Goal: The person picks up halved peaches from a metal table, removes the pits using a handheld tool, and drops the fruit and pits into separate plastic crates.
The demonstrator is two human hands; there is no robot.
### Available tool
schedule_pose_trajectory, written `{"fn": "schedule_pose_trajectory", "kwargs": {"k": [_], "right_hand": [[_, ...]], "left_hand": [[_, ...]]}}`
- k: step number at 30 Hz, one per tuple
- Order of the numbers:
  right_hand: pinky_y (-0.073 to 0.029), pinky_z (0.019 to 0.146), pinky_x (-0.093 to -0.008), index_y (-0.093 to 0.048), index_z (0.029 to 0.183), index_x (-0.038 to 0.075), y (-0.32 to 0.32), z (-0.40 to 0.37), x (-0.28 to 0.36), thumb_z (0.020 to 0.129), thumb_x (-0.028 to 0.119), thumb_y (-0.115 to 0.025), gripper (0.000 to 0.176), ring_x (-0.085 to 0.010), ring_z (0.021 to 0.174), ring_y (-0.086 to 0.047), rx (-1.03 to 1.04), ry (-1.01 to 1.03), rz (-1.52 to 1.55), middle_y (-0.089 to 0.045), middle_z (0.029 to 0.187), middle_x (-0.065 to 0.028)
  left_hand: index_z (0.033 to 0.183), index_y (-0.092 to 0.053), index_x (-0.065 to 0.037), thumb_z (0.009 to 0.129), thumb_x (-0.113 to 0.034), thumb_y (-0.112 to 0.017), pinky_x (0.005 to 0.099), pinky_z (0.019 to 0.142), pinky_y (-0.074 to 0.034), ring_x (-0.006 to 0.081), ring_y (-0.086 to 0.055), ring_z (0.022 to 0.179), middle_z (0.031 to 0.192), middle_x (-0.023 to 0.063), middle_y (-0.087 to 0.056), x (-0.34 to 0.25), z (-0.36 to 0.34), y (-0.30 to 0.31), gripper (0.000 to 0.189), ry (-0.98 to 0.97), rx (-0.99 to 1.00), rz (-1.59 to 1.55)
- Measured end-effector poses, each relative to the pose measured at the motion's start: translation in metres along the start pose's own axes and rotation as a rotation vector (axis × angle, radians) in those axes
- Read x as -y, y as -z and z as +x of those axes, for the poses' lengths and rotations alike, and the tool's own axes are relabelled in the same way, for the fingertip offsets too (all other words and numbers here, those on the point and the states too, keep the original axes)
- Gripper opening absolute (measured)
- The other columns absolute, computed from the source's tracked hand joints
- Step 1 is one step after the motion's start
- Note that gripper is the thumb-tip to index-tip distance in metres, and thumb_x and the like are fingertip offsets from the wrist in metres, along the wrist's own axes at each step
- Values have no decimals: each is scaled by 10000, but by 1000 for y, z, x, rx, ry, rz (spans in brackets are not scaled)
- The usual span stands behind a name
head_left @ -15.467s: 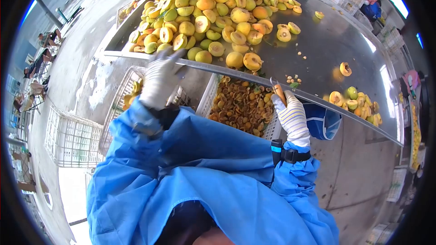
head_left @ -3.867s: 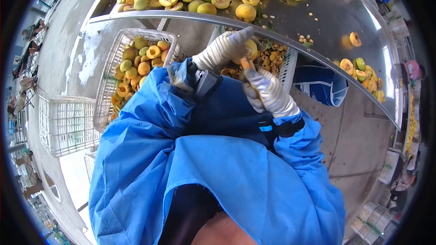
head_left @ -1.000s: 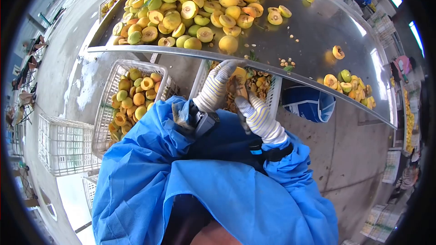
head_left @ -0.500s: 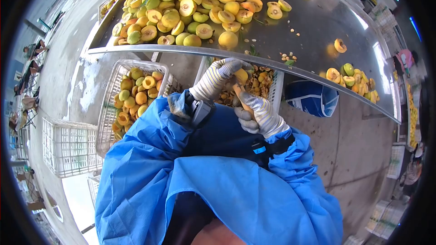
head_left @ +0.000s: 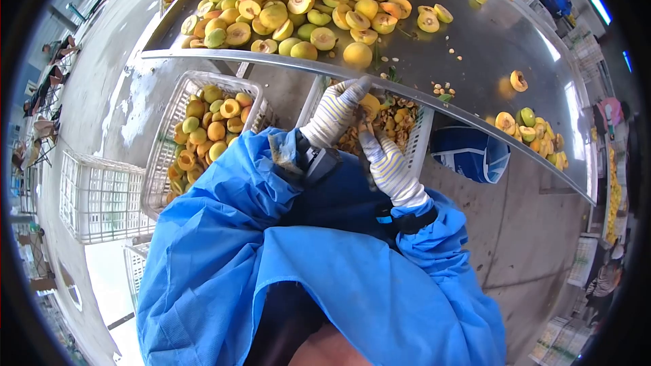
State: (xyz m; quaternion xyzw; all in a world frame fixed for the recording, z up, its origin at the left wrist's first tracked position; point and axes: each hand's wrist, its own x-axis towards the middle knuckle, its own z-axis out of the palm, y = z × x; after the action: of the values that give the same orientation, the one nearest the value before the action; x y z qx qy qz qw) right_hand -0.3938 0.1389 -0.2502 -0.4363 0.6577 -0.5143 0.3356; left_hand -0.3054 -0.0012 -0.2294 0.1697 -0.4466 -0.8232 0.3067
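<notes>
My left hand [head_left: 333, 115], in a striped glove, is closed around an apricot half [head_left: 370, 104] just below the table edge. My right hand [head_left: 393, 171], gloved the same way, is closed on a wooden-handled tool [head_left: 367, 127]. Its upper end meets the fruit; its working tip is hidden. Under both hands stands a white crate [head_left: 422, 137] of brownish fruit scraps and pits. Above them, a heap of halved and whole yellow-green apricots [head_left: 298, 1] lies on the metal table [head_left: 468, 44].
At the left, a white crate [head_left: 157, 142] holds apricot halves, beside another white crate [head_left: 102, 196]. A blue container [head_left: 469, 152] stands under the table at the right. Apricot pieces [head_left: 532, 132] and loose pits [head_left: 444, 88] lie on the tabletop. People sit farther off.
My right hand has turned and moved up closer to my left, hiding most of the wooden handle. The whole view has shifted slightly.
</notes>
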Motion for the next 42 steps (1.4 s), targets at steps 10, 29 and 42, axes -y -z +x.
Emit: {"fn": "schedule_pose_trajectory", "kwargs": {"k": [10,29,42], "right_hand": [[-298,340,-214,-569,951,119,15,-6,35,953,568,-565,448,-71,375,-406,411,-568,958,-454,589,17],[-281,293,-209,-579,976,104,38,-7,43,945,549,-590,446,-59,331,-350,389,-495,930,-404,539,35],[-287,293,-215,-571,933,101,47,-7,58,950,553,-580,453,-60,324,-338,261,-384,869,-388,522,34]], "left_hand": [[1060,-700,-41,939,-396,-666,285,773,-525,142,-652,875,972,59,-709,-6,-2,-6,376,5,55,-72],[1457,-423,-79,980,-488,-571,316,1020,-423,131,-518,1154,1228,48,-584,-8,-4,-4,646,-118,356,204],[1452,-403,-66,970,-572,-519,380,1059,-453,216,-534,1250,1320,111,-545,-12,0,-7,709,-26,178,-206]]}}
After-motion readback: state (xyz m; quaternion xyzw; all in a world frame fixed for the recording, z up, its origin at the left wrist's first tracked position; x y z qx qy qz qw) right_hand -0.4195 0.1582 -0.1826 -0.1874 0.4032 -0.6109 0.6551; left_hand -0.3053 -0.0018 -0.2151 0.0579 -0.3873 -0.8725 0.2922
